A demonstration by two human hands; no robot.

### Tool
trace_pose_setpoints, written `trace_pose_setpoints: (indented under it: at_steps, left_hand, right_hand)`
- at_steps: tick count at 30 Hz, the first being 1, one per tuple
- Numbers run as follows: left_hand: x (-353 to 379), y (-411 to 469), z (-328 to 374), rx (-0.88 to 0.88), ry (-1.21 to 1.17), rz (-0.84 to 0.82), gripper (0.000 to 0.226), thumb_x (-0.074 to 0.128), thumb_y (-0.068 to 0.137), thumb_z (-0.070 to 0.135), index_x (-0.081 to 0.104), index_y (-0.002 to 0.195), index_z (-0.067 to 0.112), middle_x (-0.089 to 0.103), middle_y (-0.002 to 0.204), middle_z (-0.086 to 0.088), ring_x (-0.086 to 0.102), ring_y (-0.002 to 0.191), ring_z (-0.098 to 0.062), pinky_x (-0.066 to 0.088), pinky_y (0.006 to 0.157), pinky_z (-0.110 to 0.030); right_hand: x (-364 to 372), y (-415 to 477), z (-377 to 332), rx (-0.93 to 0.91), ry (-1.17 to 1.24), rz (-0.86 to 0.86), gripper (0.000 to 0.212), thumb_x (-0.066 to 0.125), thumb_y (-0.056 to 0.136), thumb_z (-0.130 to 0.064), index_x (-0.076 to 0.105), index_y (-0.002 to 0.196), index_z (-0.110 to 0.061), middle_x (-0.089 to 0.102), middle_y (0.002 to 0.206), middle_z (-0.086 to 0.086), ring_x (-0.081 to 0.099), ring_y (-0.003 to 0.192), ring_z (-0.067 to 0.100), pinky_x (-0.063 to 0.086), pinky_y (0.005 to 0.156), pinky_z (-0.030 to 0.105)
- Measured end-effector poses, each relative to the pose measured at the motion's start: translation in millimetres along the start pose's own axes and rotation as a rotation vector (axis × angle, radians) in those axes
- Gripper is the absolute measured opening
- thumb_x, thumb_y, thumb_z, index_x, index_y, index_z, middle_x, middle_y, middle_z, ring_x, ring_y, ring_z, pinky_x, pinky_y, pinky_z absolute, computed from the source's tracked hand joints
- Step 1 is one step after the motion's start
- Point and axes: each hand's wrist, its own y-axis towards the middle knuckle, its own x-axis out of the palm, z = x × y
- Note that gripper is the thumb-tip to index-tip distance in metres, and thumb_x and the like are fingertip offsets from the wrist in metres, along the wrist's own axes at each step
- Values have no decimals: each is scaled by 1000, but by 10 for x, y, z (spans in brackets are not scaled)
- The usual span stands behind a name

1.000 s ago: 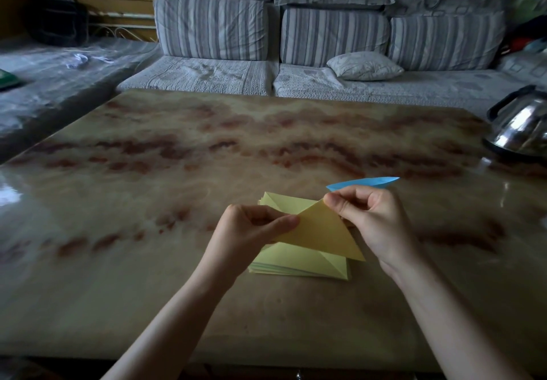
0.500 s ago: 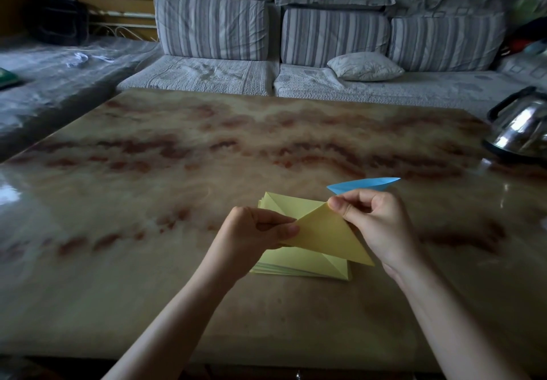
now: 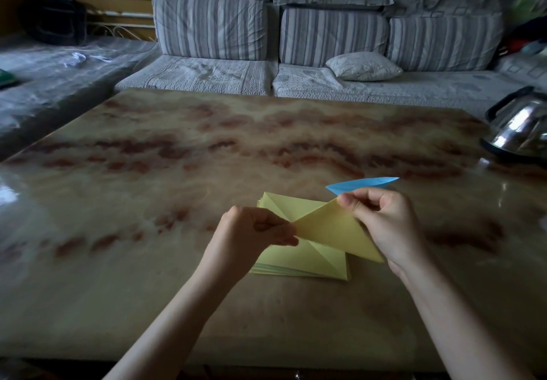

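Observation:
A yellow sheet folded into a triangle point(image 3: 334, 230) is held above the table between both hands. My left hand point(image 3: 251, 231) pinches its left corner. My right hand point(image 3: 381, 222) pinches its upper corner between thumb and forefinger, with the sheet's right part hidden behind that hand. Under the triangle lies a stack of yellow paper point(image 3: 299, 261) on the marble table point(image 3: 207, 172). A folded blue paper shape point(image 3: 364, 184) lies just beyond my right hand.
A steel kettle point(image 3: 524, 130) stands at the table's right edge. A striped grey sofa point(image 3: 296, 39) with a small pillow point(image 3: 362, 65) runs behind the table. A covered bench point(image 3: 44, 83) lies at the left.
The yellow triangle has tilted and shifted slightly right, its lower right corner dropping lower. My hands have moved a little apart while keeping their pinch.

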Motion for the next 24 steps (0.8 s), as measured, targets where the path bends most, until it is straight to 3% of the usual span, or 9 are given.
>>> trace_pose_setpoints:
  at_steps: [3, 6, 10, 13, 16, 18, 20, 24]
  left_hand:
    - [-153, 32, -73, 9, -16, 25, 3, 72, 78, 9, 74, 77, 12, 74, 69, 1, 72, 71, -8, 52, 72, -13]
    - [-227, 47, -94, 6, -107, 61, 2, 71, 79, 9, 73, 79, 9, 74, 70, -2, 72, 71, -12, 54, 73, -15]
    - [-56, 49, -72, 45, -123, 61, 15, 62, 83, 31, 72, 86, 21, 76, 80, 1, 71, 81, -7, 56, 75, -20]
    - [89, 28, -33, 13, -203, -3, 39, 57, 69, 54, 72, 90, 25, 76, 86, 2, 71, 84, -7, 57, 72, -25]
    - [191, 0, -23, 2, -156, -47, 13, 74, 75, 28, 73, 88, 26, 75, 76, 1, 70, 68, -9, 56, 61, -24]
    - [223, 4, -51, 10, -131, -25, 14, 73, 79, 10, 72, 88, 21, 75, 71, -2, 70, 62, -13, 55, 57, -22]
    - [215, 31, -84, -4, -150, 21, 14, 72, 79, 6, 73, 90, 15, 74, 72, -4, 71, 64, -18, 56, 58, -24]
    - [191, 74, -128, -9, -165, 37, 14, 69, 81, 6, 73, 93, 12, 73, 69, 1, 70, 65, -13, 57, 62, -24]
  right_hand:
    - [-223, 107, 1, -17, 66, 119, 4, 70, 82, -18, 70, 79, -17, 66, 62, -10, 57, 61, 3, 47, 62, 18]
    - [-377, 98, 7, -25, 85, 98, 7, 69, 83, -16, 69, 76, -18, 66, 62, -9, 55, 55, -4, 44, 54, 9]
    - [-245, 15, 46, 27, 34, -4, 8, 71, 81, -21, 70, 77, -14, 66, 73, 6, 55, 65, 10, 44, 61, 23]
    - [-111, -45, 54, 41, 29, -76, 9, 72, 80, -21, 70, 75, -14, 69, 74, 4, 59, 72, 15, 45, 70, 31]
    - [-6, -115, 37, 23, 24, -125, 9, 70, 80, -23, 70, 77, -14, 68, 73, 1, 59, 71, 7, 45, 69, 20]
    - [-4, -135, 23, 44, 25, -181, 22, 67, 78, -34, 70, 87, -14, 69, 76, -3, 60, 69, 0, 44, 65, 10]
    - [-69, -125, 22, 104, -6, -291, 35, 67, 72, -40, 68, 99, -16, 69, 82, -3, 62, 73, -1, 46, 67, 8]
    - [-241, -65, 38, 204, -6, -334, 17, 70, 79, -3, 66, 94, -8, 66, 78, 5, 63, 61, 1, 54, 49, 22]
